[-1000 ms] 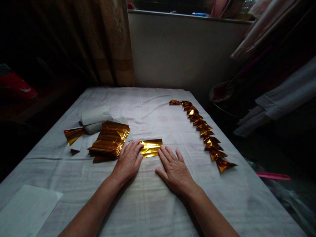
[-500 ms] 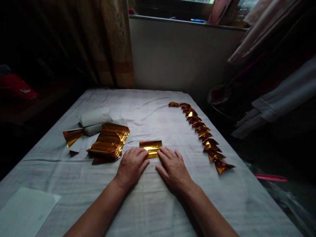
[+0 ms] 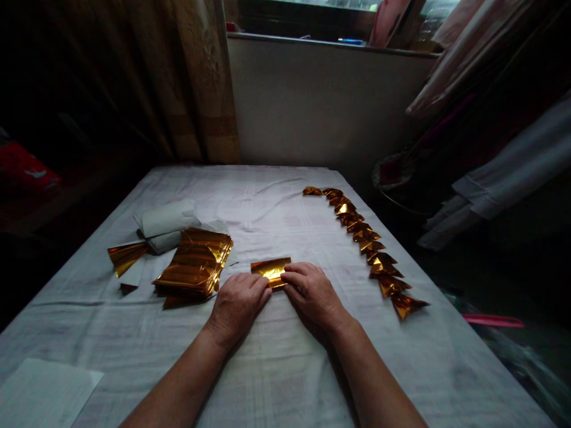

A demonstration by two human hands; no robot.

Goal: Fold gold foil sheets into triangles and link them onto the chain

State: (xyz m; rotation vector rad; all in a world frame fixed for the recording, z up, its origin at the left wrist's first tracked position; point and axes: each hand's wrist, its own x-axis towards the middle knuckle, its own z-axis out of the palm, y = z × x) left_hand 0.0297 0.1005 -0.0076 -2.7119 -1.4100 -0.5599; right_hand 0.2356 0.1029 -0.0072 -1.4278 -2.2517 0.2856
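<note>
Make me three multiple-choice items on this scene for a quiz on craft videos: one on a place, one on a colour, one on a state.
1. Where does the row of folded pieces lie?
A. near the table's right edge
B. under the stack of sheets
C. on the window sill

2. What colour is the sheet under the hands?
A. silver
B. gold
C. green

3. How do the hands meet that sheet?
A. both hover well above it
B. only one touches it
C. both rest on its near edge

Answers:
1. A: the row runs along the right side of the white cloth.
2. B: it shines gold, like the stack.
3. C: the left hand and right hand both have fingertips on it.
</note>
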